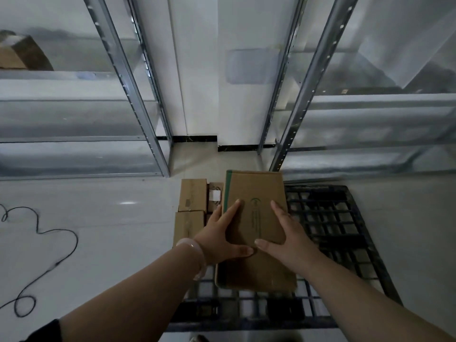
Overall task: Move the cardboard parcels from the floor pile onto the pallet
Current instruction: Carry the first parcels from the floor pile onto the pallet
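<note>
From the head camera we judge that we are in the placing step: the parcel (256, 193) is up off the floor and held over the pallet (333, 218), not yet let go.

Our left hand (219, 240) lies along the parcel's left edge. Its fingers (232, 211) are straight and flat against the cardboard, and the thumb is spread along the near edge. Our right hand (286, 238) mirrors it on the right side, fingers straight, thumb meeting the near edge just beside the left thumb. So we carry the parcel pressed between two flat, spread hands rather than in a curled grip.

The parcel sits between the hands, its far end tipped away from us. Its near edge is over a flat box (256, 277) that already lies on the pallet grid. We cannot tell whether the two cardboard faces are touching yet.

Smaller boxes (192, 195) stand just beside the parcel's left side, at the pallet's left edge. Whether they rest on the pallet or on the floor is unclear to us.

The next move, as we read it, calls for lowering the parcel level onto the flat box, squaring the edges, then sliding both hands out sideways so the thumbs are not trapped
</note>
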